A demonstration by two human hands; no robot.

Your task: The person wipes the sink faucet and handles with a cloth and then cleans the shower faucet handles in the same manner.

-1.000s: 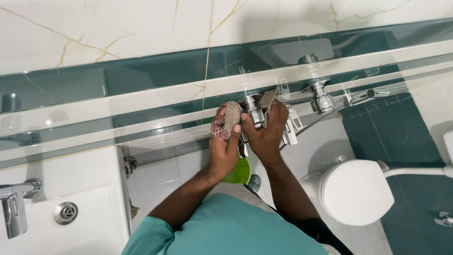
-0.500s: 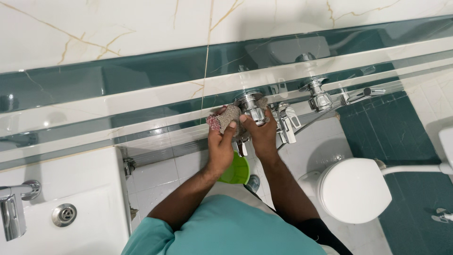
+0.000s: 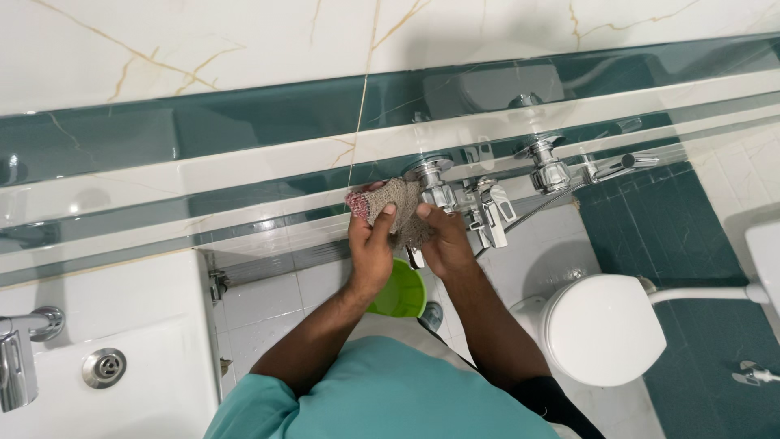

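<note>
A brown-and-pink knitted cloth [image 3: 388, 204] is held against a chrome wall tap [image 3: 432, 186]. My left hand [image 3: 370, 244] grips the cloth's left side, thumb on top. On the right, my right hand [image 3: 443, 240] clasps the cloth's lower part below the tap's handle. The tap's spout pokes out between my hands. A second chrome valve [image 3: 547, 169] with a hose sits further right on the same wall.
A green bucket [image 3: 400, 293] stands on the floor under my hands. A white toilet [image 3: 605, 329] is at the right. A white basin with a drain [image 3: 104, 367] and a chrome faucet [image 3: 20, 358] is at the lower left. Marble and teal tiles cover the wall.
Both hands have slid down and left off the tap's handle, drawing the cloth with them. The tap's top, covered a second ago, now shows bare.
</note>
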